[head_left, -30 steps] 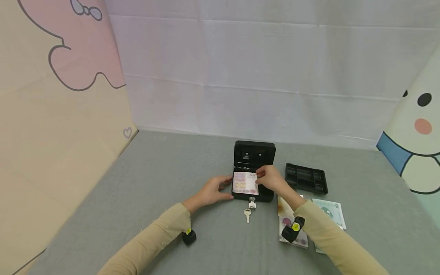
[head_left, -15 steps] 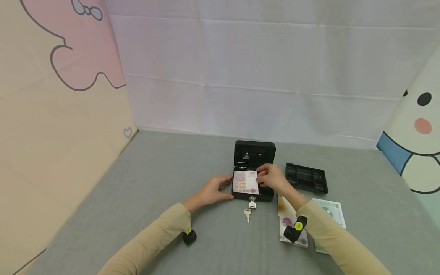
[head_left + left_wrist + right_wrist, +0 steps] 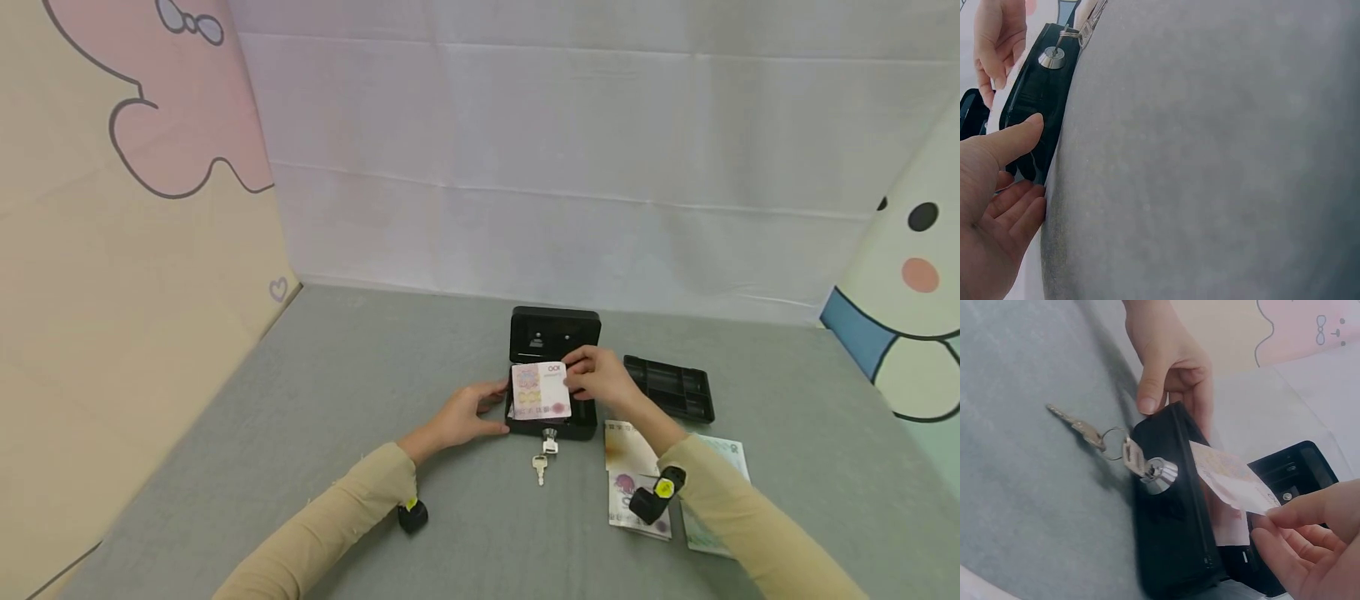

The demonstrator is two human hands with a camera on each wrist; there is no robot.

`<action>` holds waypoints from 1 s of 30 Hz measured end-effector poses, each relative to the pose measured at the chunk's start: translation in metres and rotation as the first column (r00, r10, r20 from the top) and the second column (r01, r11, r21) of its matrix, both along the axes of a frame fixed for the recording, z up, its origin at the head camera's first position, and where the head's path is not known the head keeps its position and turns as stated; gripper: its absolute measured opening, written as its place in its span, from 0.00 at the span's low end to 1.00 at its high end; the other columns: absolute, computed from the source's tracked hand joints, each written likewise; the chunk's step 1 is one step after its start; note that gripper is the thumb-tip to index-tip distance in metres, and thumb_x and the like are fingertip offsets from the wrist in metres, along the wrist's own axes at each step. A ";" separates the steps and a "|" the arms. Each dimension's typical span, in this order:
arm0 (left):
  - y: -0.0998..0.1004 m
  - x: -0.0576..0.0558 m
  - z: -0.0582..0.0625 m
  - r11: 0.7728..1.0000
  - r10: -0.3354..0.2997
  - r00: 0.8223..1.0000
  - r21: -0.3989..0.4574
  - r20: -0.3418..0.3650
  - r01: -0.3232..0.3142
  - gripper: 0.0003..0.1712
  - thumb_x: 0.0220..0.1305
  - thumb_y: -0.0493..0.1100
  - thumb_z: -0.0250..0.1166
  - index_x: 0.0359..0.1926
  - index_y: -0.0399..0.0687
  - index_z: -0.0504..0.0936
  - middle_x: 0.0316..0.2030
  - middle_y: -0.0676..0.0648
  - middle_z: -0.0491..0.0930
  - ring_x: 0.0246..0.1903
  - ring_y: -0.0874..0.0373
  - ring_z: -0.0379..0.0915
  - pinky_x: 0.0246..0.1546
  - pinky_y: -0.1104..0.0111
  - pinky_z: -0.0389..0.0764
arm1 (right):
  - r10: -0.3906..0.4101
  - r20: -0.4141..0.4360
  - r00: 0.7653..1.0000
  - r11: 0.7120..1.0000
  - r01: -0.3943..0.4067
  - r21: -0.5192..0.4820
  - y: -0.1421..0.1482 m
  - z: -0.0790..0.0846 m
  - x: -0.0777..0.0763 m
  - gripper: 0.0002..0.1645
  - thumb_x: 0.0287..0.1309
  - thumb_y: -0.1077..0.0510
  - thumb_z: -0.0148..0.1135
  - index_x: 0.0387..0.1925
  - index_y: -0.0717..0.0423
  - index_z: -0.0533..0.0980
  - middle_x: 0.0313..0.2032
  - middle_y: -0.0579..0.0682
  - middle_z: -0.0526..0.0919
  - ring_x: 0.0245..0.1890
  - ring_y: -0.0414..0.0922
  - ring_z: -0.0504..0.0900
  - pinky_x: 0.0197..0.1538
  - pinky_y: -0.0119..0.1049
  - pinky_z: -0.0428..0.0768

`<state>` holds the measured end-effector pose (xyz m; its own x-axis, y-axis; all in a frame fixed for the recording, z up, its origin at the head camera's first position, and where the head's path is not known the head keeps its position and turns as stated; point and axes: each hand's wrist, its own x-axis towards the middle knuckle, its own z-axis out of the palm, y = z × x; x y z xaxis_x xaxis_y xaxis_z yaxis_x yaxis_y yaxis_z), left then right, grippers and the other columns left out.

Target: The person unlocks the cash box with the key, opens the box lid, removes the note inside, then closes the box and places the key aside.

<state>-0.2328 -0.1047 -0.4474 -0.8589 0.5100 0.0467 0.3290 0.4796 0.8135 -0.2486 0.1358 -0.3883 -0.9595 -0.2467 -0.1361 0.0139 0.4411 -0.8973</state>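
A small black cash box (image 3: 577,431) stands with its lid (image 3: 555,333) raised. My left hand (image 3: 459,417) holds its left end, thumb on the front corner and fingers along the side. Between thumb and fingertips, my right hand (image 3: 600,377) pinches the right edge of a pinkish 100 banknote (image 3: 542,390). That note slants up out of the box, and more pink paper (image 3: 1232,525) shows below it in the right wrist view. One key (image 3: 1134,456) sits in the front lock (image 3: 1160,476); a second key (image 3: 1088,433) hangs from its ring.
A black compartment tray (image 3: 670,389) lies right of the box. Pinkish-brown banknotes (image 3: 626,450) and green banknotes (image 3: 705,525) lie on the grey table (image 3: 465,533) under and beside the right forearm. A pale curtain (image 3: 562,183) hangs behind.
My right hand has moved up and slightly right, lifting the banknote from where it lay lower in the box. The left hand and the box have stayed put.
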 end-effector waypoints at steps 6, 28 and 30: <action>-0.001 -0.001 -0.001 0.999 -0.016 1.000 0.029 -0.013 0.017 0.38 0.47 0.35 0.71 0.58 0.29 0.66 0.57 0.36 0.69 0.54 0.47 0.68 0.52 0.63 0.74 | -0.001 0.007 1.000 1.000 0.001 -0.029 0.009 0.010 0.000 0.19 0.57 0.66 0.56 0.50 0.68 0.67 0.36 0.57 0.78 0.36 0.48 0.79 0.40 0.42 0.82; 0.000 -0.002 0.000 0.999 -0.030 1.000 0.015 -0.008 0.030 0.37 0.48 0.36 0.71 0.58 0.29 0.66 0.56 0.36 0.69 0.55 0.47 0.68 0.52 0.62 0.75 | 0.024 0.051 0.998 0.999 -0.021 -0.046 0.048 0.041 0.042 0.24 0.56 0.61 0.60 0.53 0.68 0.66 0.33 0.52 0.79 0.36 0.45 0.80 0.42 0.44 0.82; 0.000 -0.002 0.000 0.999 -0.030 1.000 0.013 -0.007 0.030 0.37 0.48 0.36 0.71 0.58 0.29 0.67 0.57 0.36 0.69 0.55 0.47 0.68 0.52 0.62 0.75 | 0.024 0.064 0.998 0.999 -0.022 -0.047 0.049 0.041 0.048 0.24 0.56 0.61 0.60 0.52 0.69 0.66 0.32 0.50 0.79 0.35 0.44 0.80 0.40 0.42 0.82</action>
<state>-0.2345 -0.1051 -0.4470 -0.8431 0.5345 0.0593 0.3483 0.4588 0.8174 -0.2008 0.1843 -0.3475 -0.9431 -0.2760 -0.1856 0.0627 0.4005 -0.9142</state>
